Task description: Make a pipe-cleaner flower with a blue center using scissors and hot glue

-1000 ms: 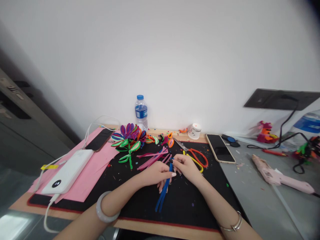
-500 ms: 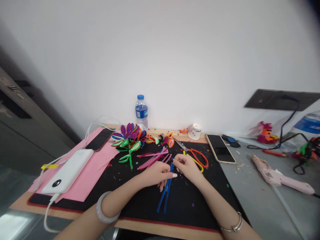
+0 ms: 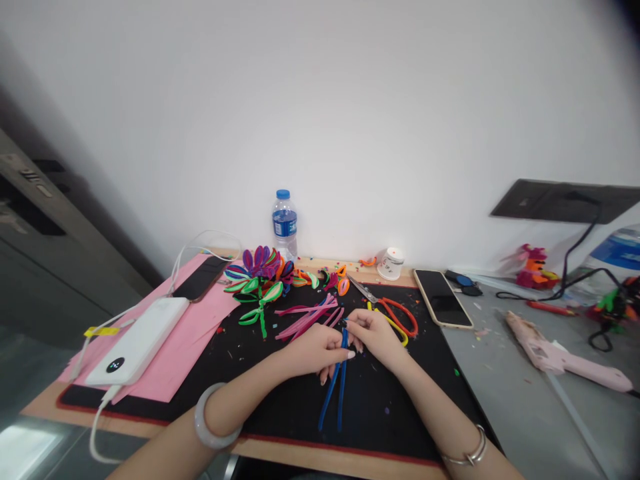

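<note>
On blk mat (image 3: 400, 420), wht wall (image 3: 350, 120) behind, L hand (image 3: 315, 348), R hand (image 3: 374, 333) both pinching blue strips (image 3: 341, 400)

Scissors (image 3: 374, 299) and glue gun (image 3: 555, 358) suggest a craft workspace (image 3: 370, 420).

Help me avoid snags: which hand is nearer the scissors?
Right: the right hand is close in front of the scissors; the left hand is farther off, to their left.
</note>
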The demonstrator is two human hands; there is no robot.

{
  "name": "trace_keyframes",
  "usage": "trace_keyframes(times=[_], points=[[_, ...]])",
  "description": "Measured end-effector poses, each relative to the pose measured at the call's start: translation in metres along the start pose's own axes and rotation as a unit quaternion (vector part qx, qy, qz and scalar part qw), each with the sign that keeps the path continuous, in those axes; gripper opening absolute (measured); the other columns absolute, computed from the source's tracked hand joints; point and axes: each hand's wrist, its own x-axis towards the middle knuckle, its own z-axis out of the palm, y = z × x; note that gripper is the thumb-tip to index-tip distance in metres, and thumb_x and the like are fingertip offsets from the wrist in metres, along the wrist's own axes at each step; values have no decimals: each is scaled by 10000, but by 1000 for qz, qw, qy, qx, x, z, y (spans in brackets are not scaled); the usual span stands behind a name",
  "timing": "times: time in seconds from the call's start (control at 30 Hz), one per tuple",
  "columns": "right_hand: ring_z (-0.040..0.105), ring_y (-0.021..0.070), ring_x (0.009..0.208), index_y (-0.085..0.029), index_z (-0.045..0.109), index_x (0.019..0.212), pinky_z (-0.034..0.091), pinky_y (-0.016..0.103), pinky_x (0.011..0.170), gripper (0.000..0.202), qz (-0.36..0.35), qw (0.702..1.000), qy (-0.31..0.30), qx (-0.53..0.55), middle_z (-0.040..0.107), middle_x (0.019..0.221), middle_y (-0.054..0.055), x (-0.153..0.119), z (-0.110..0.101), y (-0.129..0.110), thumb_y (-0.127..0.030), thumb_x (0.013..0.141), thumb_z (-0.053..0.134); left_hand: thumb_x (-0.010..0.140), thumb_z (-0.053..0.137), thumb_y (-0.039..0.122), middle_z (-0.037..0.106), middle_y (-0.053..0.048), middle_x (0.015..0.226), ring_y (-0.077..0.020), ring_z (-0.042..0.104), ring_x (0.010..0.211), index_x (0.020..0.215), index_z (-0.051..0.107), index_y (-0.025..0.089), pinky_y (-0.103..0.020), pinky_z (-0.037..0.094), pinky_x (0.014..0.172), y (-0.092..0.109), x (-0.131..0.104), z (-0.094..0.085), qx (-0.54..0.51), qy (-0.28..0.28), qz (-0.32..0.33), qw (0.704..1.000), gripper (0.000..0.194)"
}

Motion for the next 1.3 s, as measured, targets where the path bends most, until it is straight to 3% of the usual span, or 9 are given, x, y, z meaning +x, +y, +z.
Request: trace_keyframes(times=[0.33, 0.7, 0.8, 0.9, 1.03, 1.13, 1.3], points=[[422, 53, 335, -151, 502, 652, 327, 167, 345, 178, 28, 999, -20, 32, 534, 470, -55, 1, -1, 5, -305, 714, 566, 755, 481, 422, 507, 34, 427, -93, 475, 302, 576, 400, 180, -160, 311, 294, 0, 0, 4, 42, 22, 13, 999, 313], [372, 46, 330, -158, 477, 631, 261, 169, 348, 225, 14, 1000, 4, 4, 525, 463, -48, 3, -5, 4, -345, 734, 545, 771, 467, 444, 536, 33, 454, -83, 482, 321, 687, 446, 161, -163, 339, 323, -2, 8, -2, -79, 28, 19, 996, 295], [356, 49, 348, -162, 476, 613, 250, 174, 360, 241, 2, 998, 62, -1, 489, 442, -53, 4, -8, 4, -356, 734, 552, 766, 476, 444, 576, 14, 514, -77, 483, 316, 689, 446, 157, -160, 323, 311, -3, 10, -4, -116, 61, 25, 991, 299], [348, 54, 372, -166, 480, 621, 244, 179, 376, 231, -37, 984, 171, 37, 442, 433, -61, 4, -14, 3, -348, 738, 561, 778, 461, 447, 550, 32, 496, -61, 450, 296, 680, 430, 160, -151, 288, 303, -2, 11, -8, -156, 161, 63, 972, 304], [334, 52, 373, -176, 487, 693, 237, 177, 360, 204, -90, 940, 299, 141, 448, 479, -59, 5, -24, 2, -351, 722, 588, 771, 485, 435, 510, 50, 502, -45, 447, 332, 670, 429, 159, -147, 304, 341, 1, 10, -15, -213, 273, 108, 932, 300], [360, 40, 384, -168, 495, 725, 229, 161, 341, 217, -104, 920, 332, 182, 540, 573, -20, 6, -29, 4, -349, 703, 614, 767, 503, 418, 492, 57, 495, -49, 466, 360, 670, 421, 161, -141, 320, 355, 4, 10, -17, -241, 297, 109, 918, 287], [392, 34, 390, -166, 527, 791, 243, 140, 334, 192, -85, 928, 327, 159, 587, 635, -3, 9, -29, 6, -304, 697, 622, 769, 513, 402, 504, 52, 477, -80, 541, 407, 673, 396, 165, -133, 343, 367, 5, 9, -15, -260, 292, 91, 916, 281]])
